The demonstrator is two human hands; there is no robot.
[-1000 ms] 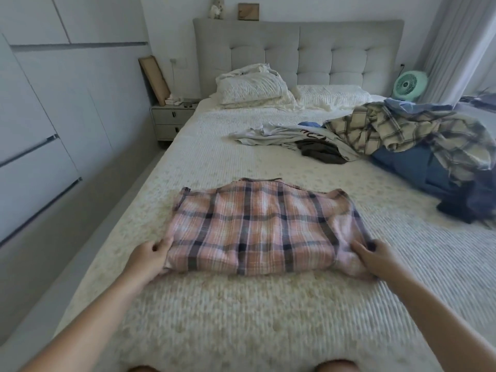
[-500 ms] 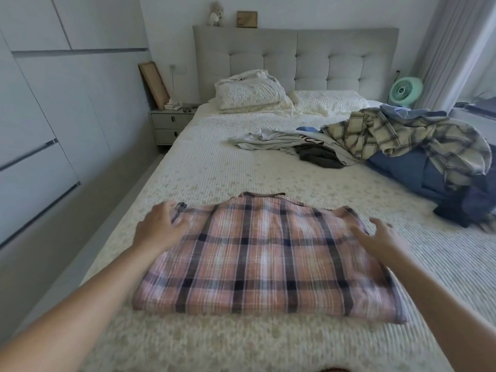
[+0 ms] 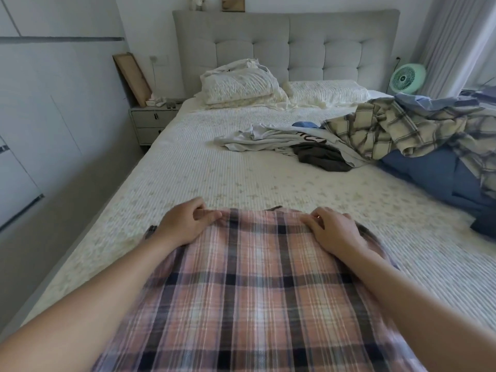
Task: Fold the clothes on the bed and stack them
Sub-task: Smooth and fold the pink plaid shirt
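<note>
A pink plaid shirt [image 3: 257, 296], partly folded, lies flat on the bed [image 3: 204, 183] right in front of me. My left hand [image 3: 185, 224] pinches its far edge near the left corner, thumb and fingers curled on the cloth. My right hand [image 3: 332, 229] grips the same far edge toward the right. Unfolded clothes lie further up the bed: a white T-shirt [image 3: 271, 138], a dark garment [image 3: 320, 157], a cream plaid shirt [image 3: 408, 130] and blue garments [image 3: 432, 175].
Pillows [image 3: 241, 85] rest against the grey headboard [image 3: 284, 47]. A nightstand [image 3: 153, 122] stands left of the bed, beside white wardrobe doors [image 3: 40, 124]. A green fan [image 3: 408, 77] sits at the back right by the curtain.
Both hands moved from the shirt's near edge up over it to its far edge and took hold there. The view has come closer to the shirt.
</note>
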